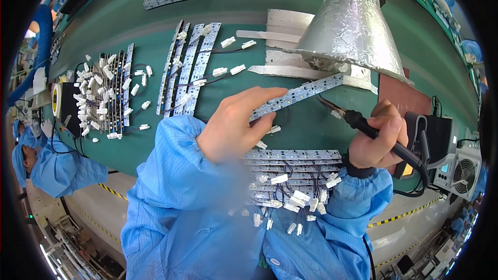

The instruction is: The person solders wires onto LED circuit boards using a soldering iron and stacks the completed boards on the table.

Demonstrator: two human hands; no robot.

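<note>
My left hand (236,123) grips a narrow LED strip board (306,92) between thumb and fingers, its far end raised toward the right under the foil-covered hood. In my right hand (381,137) is a black soldering iron (359,121), held like a pen. Its tip points up and left, close below the strip's edge; whether it touches cannot be told. Below my hands, near my body, lies a stack of LED strips (295,168) with dark wires and white connectors (300,197). A part of my left sleeve (176,142) looks blurred.
A foil-covered fume hood (353,26) stands at the back right over metal plates (290,21). More wired strips (189,72) lie to the left, beside a dense bundle with connectors (111,91). At right are a soldering station (438,140) and a fan unit (463,171). Co-workers sit nearby.
</note>
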